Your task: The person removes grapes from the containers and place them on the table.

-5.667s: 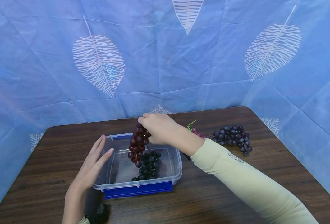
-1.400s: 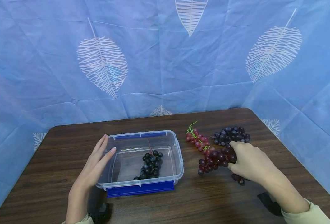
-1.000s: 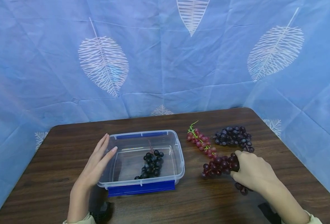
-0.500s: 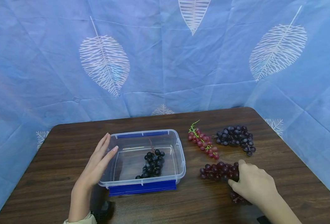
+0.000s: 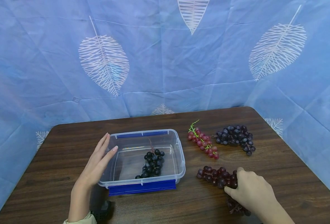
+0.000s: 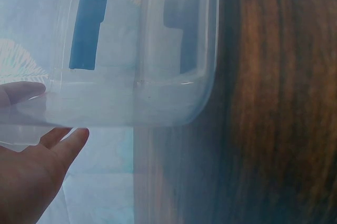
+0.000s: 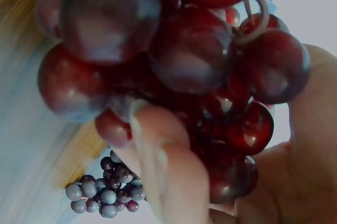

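Since only the black bunch (image 5: 153,164) lies inside the clear box (image 5: 142,187), the work seems early; the pink bunch (image 5: 202,143) and purple bunch (image 5: 235,135) sit outside, between its 2 and 3 o'clock. The right hand (image 5: 253,191) grips the dark-red bunch (image 5: 219,177), jutting toward its 10 o'clock; the left hand (image 5: 90,168), fingers extended, is at the box's 9 o'clock.

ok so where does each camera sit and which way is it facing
Head: on the head, facing forward and down at the table, tub, grapes and blue backdrop; left fingers, right fingers and both forearms show.
Left wrist: on that wrist, facing the tub's side, scene turned sideways; left fingers show at the left edge.
Right wrist: on that wrist, close on the red grapes that the right fingers hold.
Shared: head and left wrist views both show the tub; head and right wrist, the red grapes.
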